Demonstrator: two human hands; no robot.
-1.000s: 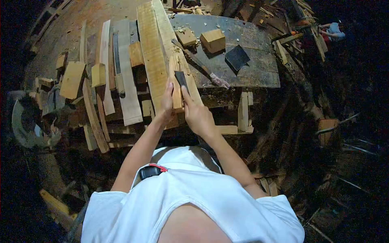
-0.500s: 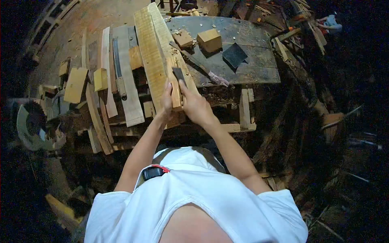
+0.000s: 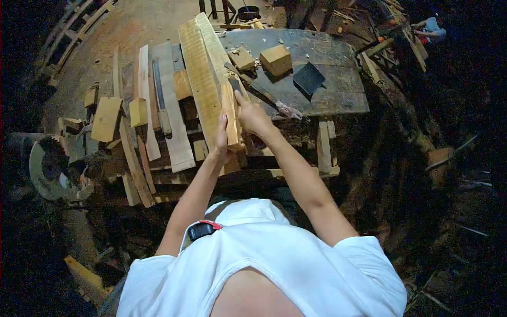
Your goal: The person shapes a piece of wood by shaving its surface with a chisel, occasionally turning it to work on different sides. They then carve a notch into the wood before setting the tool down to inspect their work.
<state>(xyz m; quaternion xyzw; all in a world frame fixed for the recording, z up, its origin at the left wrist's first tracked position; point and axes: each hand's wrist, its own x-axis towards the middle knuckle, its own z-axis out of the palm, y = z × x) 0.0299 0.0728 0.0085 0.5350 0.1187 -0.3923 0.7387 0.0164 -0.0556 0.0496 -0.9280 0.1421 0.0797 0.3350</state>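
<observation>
My left hand (image 3: 224, 138) grips a pale wooden block (image 3: 229, 113) from its left side, near the end closest to me. The block is held tilted over a long, broad board (image 3: 200, 68). My right hand (image 3: 254, 119) is closed on a dark flat piece (image 3: 234, 83) against the block's upper face, near its far end. That piece is mostly hidden by my fingers. Just right of the block lies a long dark tool (image 3: 259, 90) with a pale ragged wrapping (image 3: 289, 110) at its near end.
On the dark tabletop (image 3: 338, 90) sit two wooden blocks (image 3: 275, 59) (image 3: 242, 59) and a black square sheet (image 3: 309, 79). To the left lie several planks (image 3: 173, 116) and a long-bladed tool with a wooden handle (image 3: 165, 122). Another person (image 3: 432, 30) is at the far right.
My right hand and the dark piece have slid away from me along the block, towards its far end. My left hand keeps its hold. The whole view has shifted slightly.
</observation>
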